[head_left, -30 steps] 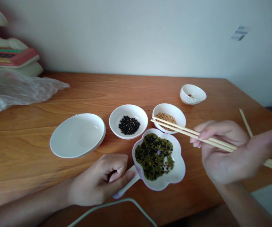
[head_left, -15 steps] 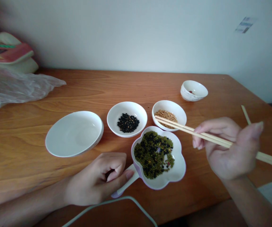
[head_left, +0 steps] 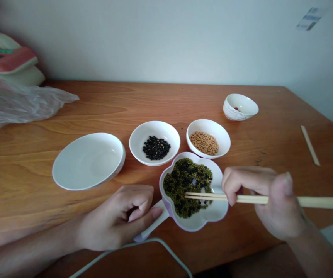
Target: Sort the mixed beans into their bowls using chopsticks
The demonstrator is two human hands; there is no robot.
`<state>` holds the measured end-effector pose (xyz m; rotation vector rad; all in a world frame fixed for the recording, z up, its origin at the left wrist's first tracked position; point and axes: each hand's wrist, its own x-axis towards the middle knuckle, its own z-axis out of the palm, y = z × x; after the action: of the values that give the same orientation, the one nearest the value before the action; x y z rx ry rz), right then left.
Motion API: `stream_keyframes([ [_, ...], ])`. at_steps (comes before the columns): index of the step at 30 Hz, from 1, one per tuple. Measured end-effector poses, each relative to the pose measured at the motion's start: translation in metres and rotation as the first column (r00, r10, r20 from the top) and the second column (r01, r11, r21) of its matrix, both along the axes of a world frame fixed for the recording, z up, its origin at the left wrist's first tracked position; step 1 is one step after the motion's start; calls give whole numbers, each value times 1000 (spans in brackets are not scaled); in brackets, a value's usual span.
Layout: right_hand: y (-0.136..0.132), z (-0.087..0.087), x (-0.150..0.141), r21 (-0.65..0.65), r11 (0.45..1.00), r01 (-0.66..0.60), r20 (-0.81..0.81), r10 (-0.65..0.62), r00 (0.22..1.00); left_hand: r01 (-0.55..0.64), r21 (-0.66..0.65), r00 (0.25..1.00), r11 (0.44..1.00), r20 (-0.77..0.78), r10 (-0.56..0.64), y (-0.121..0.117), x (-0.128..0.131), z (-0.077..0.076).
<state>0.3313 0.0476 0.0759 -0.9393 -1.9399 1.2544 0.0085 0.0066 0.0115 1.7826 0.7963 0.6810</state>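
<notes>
My left hand (head_left: 120, 220) is closed with its thumb on the handle (head_left: 155, 224) of a white and lilac flower-shaped bowl (head_left: 218, 208). In that bowl lie green beans mixed with black ones (head_left: 184, 181). My right hand (head_left: 265, 197) grips a pair of wooden chopsticks (head_left: 218, 196), whose tips are down at the mixed beans. Whether a bean is between the tips I cannot tell. Behind stand a white bowl (head_left: 136, 143) with black beans (head_left: 156, 148) and another white bowl (head_left: 224, 141) with yellow-brown soybeans (head_left: 204, 143).
A larger white bowl (head_left: 76, 166) stands at the left. Farther back is a small white bowl (head_left: 231, 111) with something reddish inside. A wooden stick (head_left: 310, 146) lies at the right, a crumpled plastic bag (head_left: 24, 104) at the left. A pale cord (head_left: 166, 247) runs along the front.
My right hand has brought the chopsticks from over the soybean bowl down and toward me, into the flower-shaped bowl. My left hand stays at the handle. The view has shifted slightly.
</notes>
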Motion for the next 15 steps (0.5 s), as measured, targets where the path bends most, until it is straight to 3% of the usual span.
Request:
stream_keyframes([
  [10,-3,-2,0,-45,999,-17,-31,16,999,-3,13,1000,1000,1,3,1,2,3],
  [15,-4,-5,-1,-4,998,-65,-15,65,998,-1,-6,1000,1000,1,1,0,1,3],
])
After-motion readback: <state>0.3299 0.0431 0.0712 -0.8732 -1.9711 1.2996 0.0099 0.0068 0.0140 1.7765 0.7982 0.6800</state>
